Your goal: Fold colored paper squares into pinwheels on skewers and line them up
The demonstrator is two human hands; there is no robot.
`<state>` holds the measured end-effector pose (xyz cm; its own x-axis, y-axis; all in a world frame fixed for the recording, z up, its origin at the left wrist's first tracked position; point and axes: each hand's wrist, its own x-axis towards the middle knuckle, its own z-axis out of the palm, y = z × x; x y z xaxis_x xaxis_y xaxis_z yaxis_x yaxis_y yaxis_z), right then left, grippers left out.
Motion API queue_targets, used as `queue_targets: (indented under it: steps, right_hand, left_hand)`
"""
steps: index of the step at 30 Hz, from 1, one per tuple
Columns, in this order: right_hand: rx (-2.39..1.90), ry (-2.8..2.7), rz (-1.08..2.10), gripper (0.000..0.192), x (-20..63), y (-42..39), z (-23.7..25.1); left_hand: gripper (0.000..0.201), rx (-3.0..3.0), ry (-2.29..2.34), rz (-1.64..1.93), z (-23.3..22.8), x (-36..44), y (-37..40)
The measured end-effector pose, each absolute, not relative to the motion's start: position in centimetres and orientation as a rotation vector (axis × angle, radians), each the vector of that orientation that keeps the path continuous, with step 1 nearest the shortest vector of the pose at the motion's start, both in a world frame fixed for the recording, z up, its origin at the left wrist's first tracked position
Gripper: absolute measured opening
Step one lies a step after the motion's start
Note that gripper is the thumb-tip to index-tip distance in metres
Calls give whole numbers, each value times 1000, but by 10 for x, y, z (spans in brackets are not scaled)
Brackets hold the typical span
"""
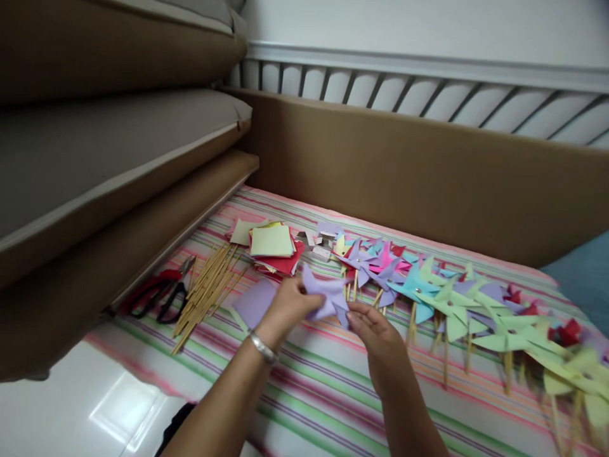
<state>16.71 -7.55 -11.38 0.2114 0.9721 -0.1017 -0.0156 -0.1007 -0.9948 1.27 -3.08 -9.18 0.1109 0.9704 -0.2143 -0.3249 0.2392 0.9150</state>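
Observation:
Between my two hands is a purple paper pinwheel [328,293], its cut corners partly curled. My left hand [292,303] pinches it from the left, thumb on top. On the other side, my right hand [373,330] has thumb and fingers closed on the lower right point of the same paper. A flat purple paper sheet [255,303] lies on the striped cloth beside my left wrist. Just right of my hands, a row of finished pinwheels on sticks [419,291] in purple, pink, blue, green and yellow rests on the cloth.
A stack of coloured paper squares [271,241] lies beyond my hands, near small open boxes [323,244]. To the left are bamboo sticks [209,289] and scissors [164,298]. Big brown cushions [143,152] rise at left, and a brown padded board [380,165] stands behind.

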Motion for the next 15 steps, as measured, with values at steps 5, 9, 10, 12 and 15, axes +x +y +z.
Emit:
queue_targets:
  steps: [5, 9, 10, 12, 15]
  right_hand:
    - [-1614, -1413, 820, 22, 161, -63, -124]
    - [-1906, -2075, 333, 26, 141, -31, -114]
    - [-1961, -2176, 279, 27, 135, -22, -112]
    - [-2038, -2299, 251, 24, 122, -4, -109]
    - [-2110, -2378, 289, 17, 108, 17, -112]
  left_hand:
    - [20, 502, 944, 1711, -69, -38, -18]
    - [19, 361, 851, 1876, -65, -53, -15]
    - [21, 350, 849, 1862, -65, -54, -16]
    - [26, 350, 853, 1806, -67, -53, -17]
    - [31, 431, 809, 1728, -72, -51, -16]
